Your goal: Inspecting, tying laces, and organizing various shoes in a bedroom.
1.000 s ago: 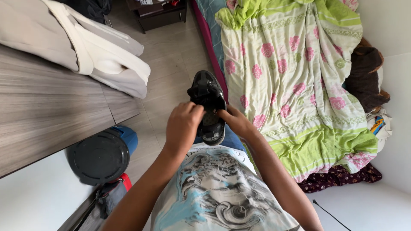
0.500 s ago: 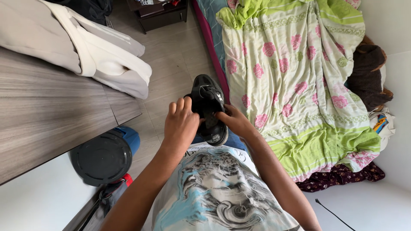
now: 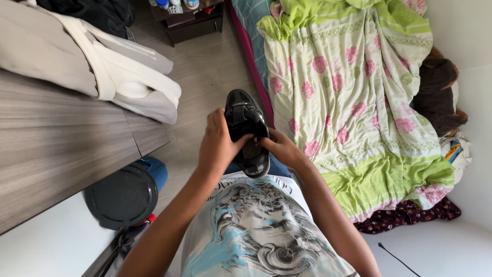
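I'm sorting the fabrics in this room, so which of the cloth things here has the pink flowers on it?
The green and white bedspread on the bed; the grey and white bedding on the wooden table is plain.

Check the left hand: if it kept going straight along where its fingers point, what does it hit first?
The left hand points up and right in the picture and already grips the black shoe, so the shoe comes first. Past it lies the bed's dark red edge with the floral blanket, though depth is unclear.
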